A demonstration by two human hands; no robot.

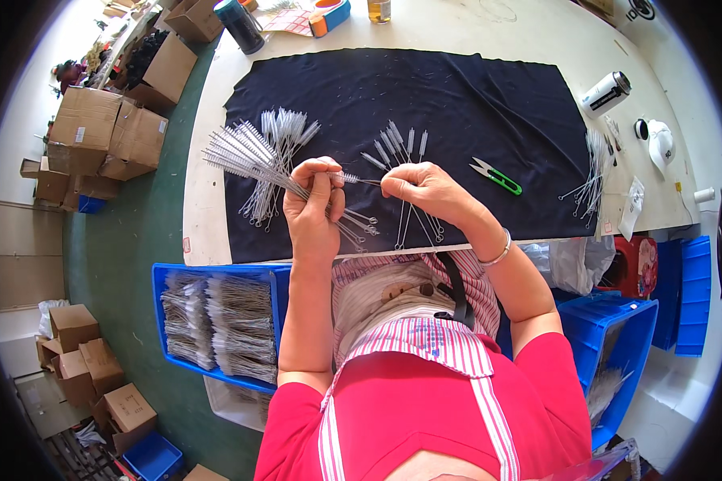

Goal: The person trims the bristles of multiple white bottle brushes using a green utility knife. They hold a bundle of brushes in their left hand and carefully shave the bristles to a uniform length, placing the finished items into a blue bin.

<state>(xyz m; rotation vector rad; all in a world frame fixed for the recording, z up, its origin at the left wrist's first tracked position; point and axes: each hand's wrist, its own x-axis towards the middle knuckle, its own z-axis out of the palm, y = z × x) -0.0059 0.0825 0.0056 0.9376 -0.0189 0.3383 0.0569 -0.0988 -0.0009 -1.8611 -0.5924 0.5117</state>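
We hold one brush (347, 177) between both hands: left hand (313, 210) fingers clamped on its wire, right hand (425, 188) fingertips pinched on its tip. We judge sorting underway; next, lay it among the brushes (397, 144) beyond the right fingers.

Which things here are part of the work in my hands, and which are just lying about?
In use:
- thin white wire-handled brush, held between left hand and right hand
- heap of like brushes
- black cloth
- blue bin of bundled brushes

Lying about:
- green-handled snips
- white cylindrical bottle
- brown cardboard boxes
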